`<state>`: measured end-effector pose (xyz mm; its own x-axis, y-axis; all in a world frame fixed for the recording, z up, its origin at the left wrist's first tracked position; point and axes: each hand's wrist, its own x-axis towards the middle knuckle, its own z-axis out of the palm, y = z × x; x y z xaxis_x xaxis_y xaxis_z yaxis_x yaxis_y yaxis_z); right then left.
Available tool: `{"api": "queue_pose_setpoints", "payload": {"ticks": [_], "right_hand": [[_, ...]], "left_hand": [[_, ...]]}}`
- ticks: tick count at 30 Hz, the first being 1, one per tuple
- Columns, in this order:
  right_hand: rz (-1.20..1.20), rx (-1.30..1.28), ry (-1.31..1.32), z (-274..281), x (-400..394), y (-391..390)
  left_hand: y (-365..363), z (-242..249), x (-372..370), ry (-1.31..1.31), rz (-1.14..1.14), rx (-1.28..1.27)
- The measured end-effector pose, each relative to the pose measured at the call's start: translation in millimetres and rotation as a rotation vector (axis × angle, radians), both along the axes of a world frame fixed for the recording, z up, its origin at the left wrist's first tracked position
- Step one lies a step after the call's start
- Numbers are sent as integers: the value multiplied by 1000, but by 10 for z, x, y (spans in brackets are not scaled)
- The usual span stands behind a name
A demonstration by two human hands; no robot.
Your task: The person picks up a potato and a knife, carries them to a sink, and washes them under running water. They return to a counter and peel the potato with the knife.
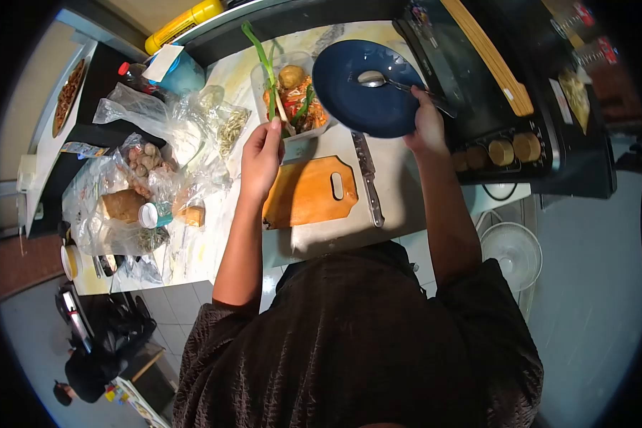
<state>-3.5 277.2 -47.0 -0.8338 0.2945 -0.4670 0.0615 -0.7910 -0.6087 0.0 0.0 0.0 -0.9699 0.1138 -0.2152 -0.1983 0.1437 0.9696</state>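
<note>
My left hand (262, 160) is closed in a pinch on a green onion (261, 57), whose long green stalks point up and away. Under the stalk sits a clear plastic container (314, 134) with a round brown potato-like item (291, 76) and reddish food in it. My right hand (429, 125) grips the rim of a dark blue plate (367, 118), raised over the counter. A metal spoon (371, 78) lies in the plate, its handle reaching toward my right fingers. Below both hands are a wooden cutting board (299, 196) and a kitchen knife (369, 178).
Plastic bags (132, 107) of ingredients, a small jar (155, 215) and a bottle (130, 75) crowd the counter's left side. A black stove with knobs (501, 153) stands at right. A strainer basket (510, 257) sits lower right. Another person (96, 371) is at lower left.
</note>
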Motion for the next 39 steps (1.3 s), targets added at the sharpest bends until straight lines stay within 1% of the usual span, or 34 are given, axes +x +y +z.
{"api": "queue_pose_setpoints", "payload": {"ticks": [2,3,4,5,6,7,9,11,13,17,19,23,28,31,34,39], "right_hand": [[-69,-12,45,-118,-143,-34],[-48,65,65,-201,-521,360],[-38,56,130,-440,-738,399],[-46,51,202,-563,-872,417],[-56,56,120,-525,-948,391],[-43,54,115,-498,-978,365],[-141,120,49,-439,-1060,306],[-168,135,61,-388,-1112,254],[-264,216,51,-499,-1231,276],[-229,279,99,-685,-1383,359],[-291,331,68,-707,-1401,345],[-258,320,106,-793,-1465,385],[-262,366,158,-766,-1500,370],[-260,402,126,-777,-1523,389],[-211,345,158,-753,-1511,410],[-237,338,125,-742,-1500,399]], "left_hand": [[-70,-29,152,-31,76,-3],[237,-216,-19,-17,94,75],[209,-234,29,-27,131,41],[188,-239,63,-32,150,11],[161,-240,89,-41,162,14],[140,-281,117,-45,174,13],[99,-386,142,-21,216,-24],[29,-428,173,-35,224,-14],[-12,-441,182,-46,226,-4],[-58,-467,192,-53,238,-4],[-81,-469,192,-66,244,-14],[-99,-479,187,-84,253,-6],[-128,-489,178,-102,243,7],[-127,-502,172,-107,244,5],[-133,-509,164,-105,241,-3],[-143,-527,153,-106,228,-15]]}}
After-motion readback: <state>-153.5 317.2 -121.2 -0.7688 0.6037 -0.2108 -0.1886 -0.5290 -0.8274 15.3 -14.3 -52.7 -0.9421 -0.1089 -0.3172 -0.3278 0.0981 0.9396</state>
